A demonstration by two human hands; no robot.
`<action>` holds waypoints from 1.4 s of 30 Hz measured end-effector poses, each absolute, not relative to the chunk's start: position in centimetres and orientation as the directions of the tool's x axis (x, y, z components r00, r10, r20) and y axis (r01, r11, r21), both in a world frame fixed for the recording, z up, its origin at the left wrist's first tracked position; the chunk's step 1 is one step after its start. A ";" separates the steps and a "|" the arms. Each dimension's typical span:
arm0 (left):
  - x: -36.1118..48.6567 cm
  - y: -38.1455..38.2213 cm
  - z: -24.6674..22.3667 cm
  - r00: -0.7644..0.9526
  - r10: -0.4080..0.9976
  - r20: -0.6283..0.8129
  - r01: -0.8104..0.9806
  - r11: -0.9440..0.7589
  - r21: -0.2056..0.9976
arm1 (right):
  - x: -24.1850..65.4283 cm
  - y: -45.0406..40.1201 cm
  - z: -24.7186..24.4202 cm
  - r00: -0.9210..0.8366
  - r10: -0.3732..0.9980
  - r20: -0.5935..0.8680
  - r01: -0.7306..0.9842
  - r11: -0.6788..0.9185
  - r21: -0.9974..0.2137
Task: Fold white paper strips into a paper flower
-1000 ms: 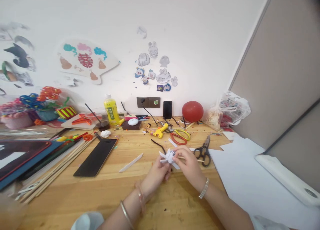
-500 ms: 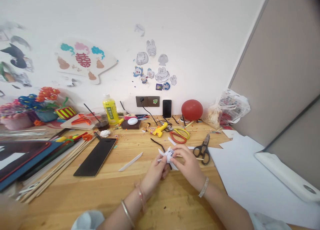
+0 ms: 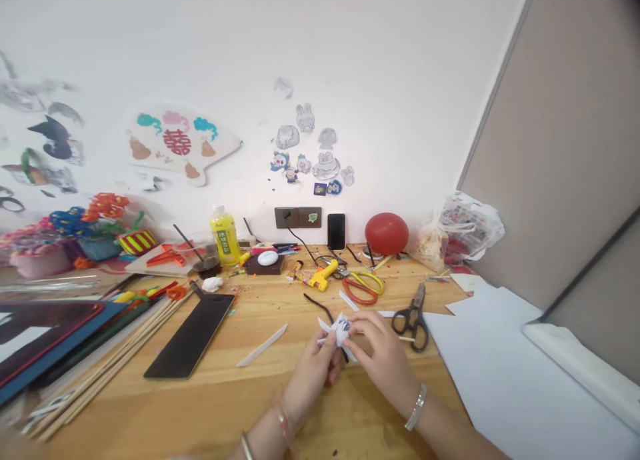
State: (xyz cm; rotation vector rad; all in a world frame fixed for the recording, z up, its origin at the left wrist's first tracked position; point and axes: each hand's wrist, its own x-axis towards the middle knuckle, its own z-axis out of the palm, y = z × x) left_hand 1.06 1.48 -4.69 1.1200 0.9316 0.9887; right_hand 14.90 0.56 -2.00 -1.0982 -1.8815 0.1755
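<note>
A small folded piece of white paper (image 3: 341,330) with pointed ends is held between both hands above the wooden table. My left hand (image 3: 319,361) pinches it from the left and below. From the right, the thumb and fingers of my right hand (image 3: 376,343) close on its other side. A black strip (image 3: 319,304) runs behind the paper, and its lower end shows beneath it. On the table to the left lies a white paper strip (image 3: 263,345). Black-handled scissors (image 3: 413,319) rest just right of my right hand, near the tip of a thin wooden stick (image 3: 406,339).
Large white sheets (image 3: 493,353) cover the right side. A black tablet (image 3: 191,337) and wooden sticks (image 3: 117,360) lie left. Farther back are a yellow glue gun (image 3: 324,275), red-and-yellow-handled scissors (image 3: 363,290), a red balloon (image 3: 387,233), a phone (image 3: 337,231) and a yellow bottle (image 3: 225,237).
The view has tilted up slightly, so everything sits lower in the picture. Both hands still hold the white paper, with only slight finger movement.
</note>
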 end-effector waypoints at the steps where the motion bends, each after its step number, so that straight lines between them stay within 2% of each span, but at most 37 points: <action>1: 1.1 1.5 -4.8 0.283 0.955 -0.089 -0.143 0.133 0.981 | 14.9 0.6 -2.1 -0.169 0.744 0.646 0.617 0.591 -0.519; 9: 1.0 1.5 -5.0 0.267 0.960 -0.087 -0.119 0.122 0.985 | 14.8 0.4 -2.0 -0.180 0.731 0.659 0.631 0.600 -0.493; 15: 1.0 1.6 -5.2 0.269 0.960 -0.076 -0.122 0.112 0.986 | 14.8 0.5 -2.1 -0.134 0.735 0.665 0.621 0.585 -0.521; 20: 1.0 1.7 -5.2 0.281 0.956 -0.082 -0.104 0.115 0.988 | 14.7 0.4 -1.8 -0.176 0.736 0.653 0.621 0.598 -0.506; 42: 0.9 1.2 -3.8 0.320 0.939 -0.130 -0.168 0.191 0.967 | 14.8 0.5 -1.7 -0.155 0.764 0.626 0.565 0.588 -0.578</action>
